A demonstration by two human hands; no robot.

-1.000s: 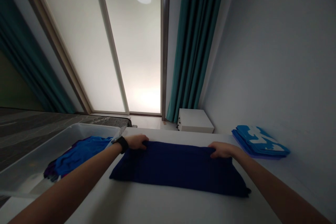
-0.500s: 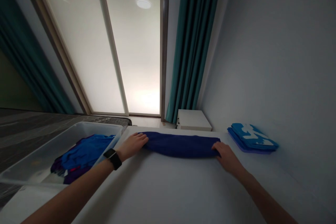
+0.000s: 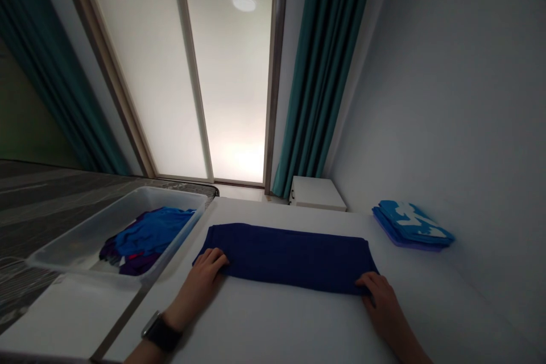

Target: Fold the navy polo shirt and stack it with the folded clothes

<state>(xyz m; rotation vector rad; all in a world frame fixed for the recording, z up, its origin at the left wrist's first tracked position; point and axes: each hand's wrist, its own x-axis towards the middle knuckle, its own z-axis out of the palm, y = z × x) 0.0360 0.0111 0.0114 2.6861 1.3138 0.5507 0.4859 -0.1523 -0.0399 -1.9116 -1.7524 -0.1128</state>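
Observation:
A dark blue garment (image 3: 285, 259) lies flat on the white tabletop, folded into a long band that runs from side to side. At its near left corner, my left hand (image 3: 208, 270), with a black watch (image 3: 162, 331) on the wrist, grips the edge with bent fingers. My right hand (image 3: 379, 291) pinches the near right corner between thumb and fingers. The fingertips of both hands are partly hidden against the cloth. What kind of garment it is cannot be made out.
A clear plastic bin (image 3: 72, 239) with crumpled blue and purple clothes (image 3: 153, 233) stands at the left. Folded blue clothes (image 3: 412, 224) are stacked at the right by the wall. Beyond the table's far edge stands a white cabinet (image 3: 318, 190).
The garment has come nearer to me and now lies flat, showing a wider band. Both hands have moved toward me with its edge. The stack at the right has stayed put.

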